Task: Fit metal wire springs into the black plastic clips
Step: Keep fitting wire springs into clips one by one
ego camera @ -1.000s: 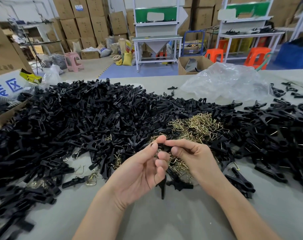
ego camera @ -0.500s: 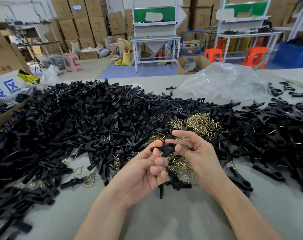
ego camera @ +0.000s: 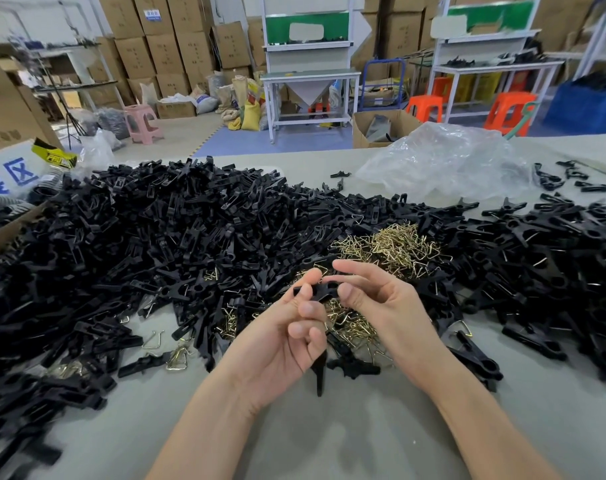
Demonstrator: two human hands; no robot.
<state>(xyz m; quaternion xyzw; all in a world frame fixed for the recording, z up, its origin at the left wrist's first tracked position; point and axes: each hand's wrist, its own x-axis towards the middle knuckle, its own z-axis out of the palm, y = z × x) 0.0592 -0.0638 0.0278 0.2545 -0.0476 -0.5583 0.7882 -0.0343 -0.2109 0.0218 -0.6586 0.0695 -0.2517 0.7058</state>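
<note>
Together, the left hand [ego camera: 277,341] and the right hand [ego camera: 377,303] pinch one black clip [ego camera: 317,293] between thumbs and curled fingers, just above the table [ego camera: 329,438]. Shiny wire springs [ego camera: 395,242] lie in a pile right behind it. Big heaps of black clips [ego camera: 149,244] sit all around. A clear plastic bag [ego camera: 446,161] lies farther back.

Could not tell whether the pinched clip [ego camera: 318,294] held a spring, half covered by left hand [ego camera: 280,337] and right hand [ego camera: 381,306]. Lost the clip pile [ego camera: 121,254] past both side edges.
</note>
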